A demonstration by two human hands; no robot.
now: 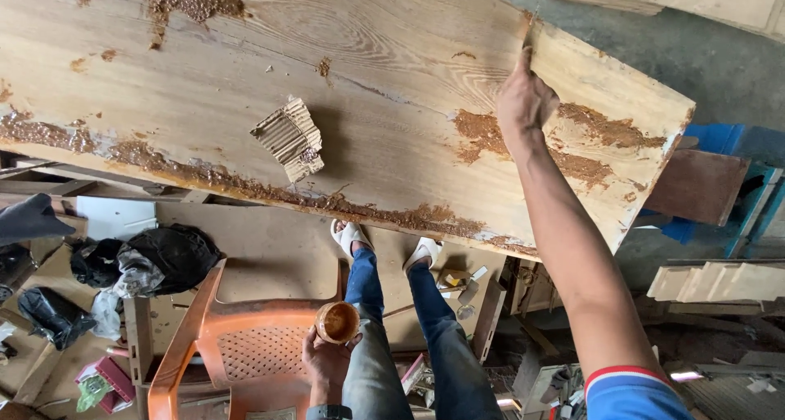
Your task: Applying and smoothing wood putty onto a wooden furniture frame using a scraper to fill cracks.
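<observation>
The right hand pressed its fingers flat against a filler-patched wooden slab; the left hand gripped a small tub of brown filler.

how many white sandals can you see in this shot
2. One sandal sits on the left foot, just below the plank edge; the other sandal is on the right foot beside it. Their front parts are hidden under the plank.

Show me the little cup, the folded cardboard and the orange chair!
small cup (337, 322), head view, on the brown filler inside.
folded cardboard piece (289, 139), head view, on its ribbed middle.
orange plastic chair (249, 350), head view, on its perforated seat.
</observation>
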